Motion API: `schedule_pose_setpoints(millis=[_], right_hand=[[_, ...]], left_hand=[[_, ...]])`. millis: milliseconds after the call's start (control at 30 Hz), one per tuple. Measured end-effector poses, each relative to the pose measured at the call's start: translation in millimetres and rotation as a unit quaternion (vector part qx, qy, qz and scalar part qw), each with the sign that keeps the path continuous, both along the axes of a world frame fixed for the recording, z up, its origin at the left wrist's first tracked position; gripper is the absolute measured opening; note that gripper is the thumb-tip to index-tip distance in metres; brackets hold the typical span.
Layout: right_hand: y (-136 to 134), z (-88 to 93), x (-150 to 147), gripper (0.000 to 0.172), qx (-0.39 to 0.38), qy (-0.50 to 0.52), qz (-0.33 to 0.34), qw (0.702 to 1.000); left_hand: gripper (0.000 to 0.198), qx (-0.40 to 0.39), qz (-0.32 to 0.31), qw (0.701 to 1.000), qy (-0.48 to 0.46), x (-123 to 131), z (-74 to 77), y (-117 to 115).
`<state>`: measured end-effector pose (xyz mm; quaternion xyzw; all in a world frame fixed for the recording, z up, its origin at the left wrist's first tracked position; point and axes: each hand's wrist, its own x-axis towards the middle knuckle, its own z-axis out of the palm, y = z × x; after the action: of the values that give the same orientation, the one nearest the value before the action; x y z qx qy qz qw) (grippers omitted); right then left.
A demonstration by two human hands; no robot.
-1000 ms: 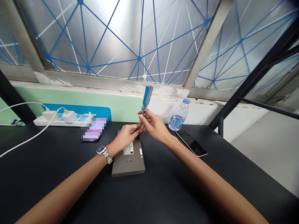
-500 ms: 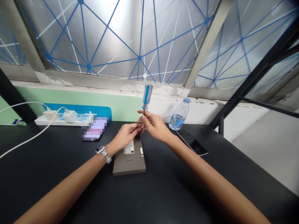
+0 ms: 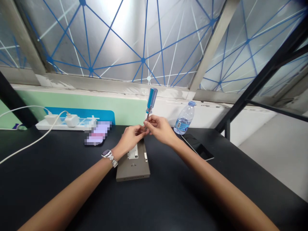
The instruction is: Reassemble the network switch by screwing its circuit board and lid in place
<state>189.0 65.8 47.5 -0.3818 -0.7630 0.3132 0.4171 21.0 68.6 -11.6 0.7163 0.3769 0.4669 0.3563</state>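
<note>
A screwdriver point(image 3: 151, 99) with a clear and blue handle stands nearly upright, tilted slightly right, over the far end of a flat grey-brown box-like device point(image 3: 133, 168). The fingers of my right hand point(image 3: 160, 128) are closed round its metal shaft from the right. My left hand point(image 3: 131, 136), with a watch point(image 3: 109, 155) on the wrist, pinches low at the shaft near its tip, above the far end of the device. The tip itself is hidden by my fingers. A white label point(image 3: 133, 152) shows on the device's top.
At the back left lie a white power strip point(image 3: 80, 124) with plugs and cables, and a phone point(image 3: 98, 133) with a blurred screen. On the right are a water bottle point(image 3: 184, 118) and a dark phone point(image 3: 198, 147). The black table point(image 3: 168, 199) meets the wall behind.
The fingers of my right hand have curled in closer round the shaft. My left hand has shifted slightly and its wrist has moved a little right. The screwdriver's handle has turned slightly.
</note>
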Motion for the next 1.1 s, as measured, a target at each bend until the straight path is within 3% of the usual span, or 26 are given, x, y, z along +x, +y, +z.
schedule_pose_setpoints(millis=[300, 600, 733, 967, 1100], right_hand=[[-4.3, 2.1, -1.8, 0.019, -0.021, -0.011, 0.046, 0.999], [-1.9, 0.6, -0.1, 0.022, -0.013, -0.019, 0.034, 0.999], [-2.1, 0.3, -1.4, 0.019, -0.021, 0.009, 0.054, 0.998], [-5.2, -0.2, -3.5, 0.017, -0.043, 0.028, 0.051, 0.997], [-7.3, 0.3, -6.3, 0.018, -0.046, 0.037, 0.053, 0.997]], left_hand=[[0.027, -0.012, -0.061, 0.998, -0.032, 3.0, -1.3, 4.7], [0.018, -0.059, -0.129, 0.989, -0.037, -10.4, 1.4, 3.3], [0.020, -0.066, -0.112, 0.991, -0.036, -12.1, 0.8, 3.6], [0.017, -0.010, -0.036, 0.999, -0.019, -5.4, -1.9, 4.4], [0.016, 0.004, -0.038, 0.999, -0.005, -1.2, -0.3, 4.2]])
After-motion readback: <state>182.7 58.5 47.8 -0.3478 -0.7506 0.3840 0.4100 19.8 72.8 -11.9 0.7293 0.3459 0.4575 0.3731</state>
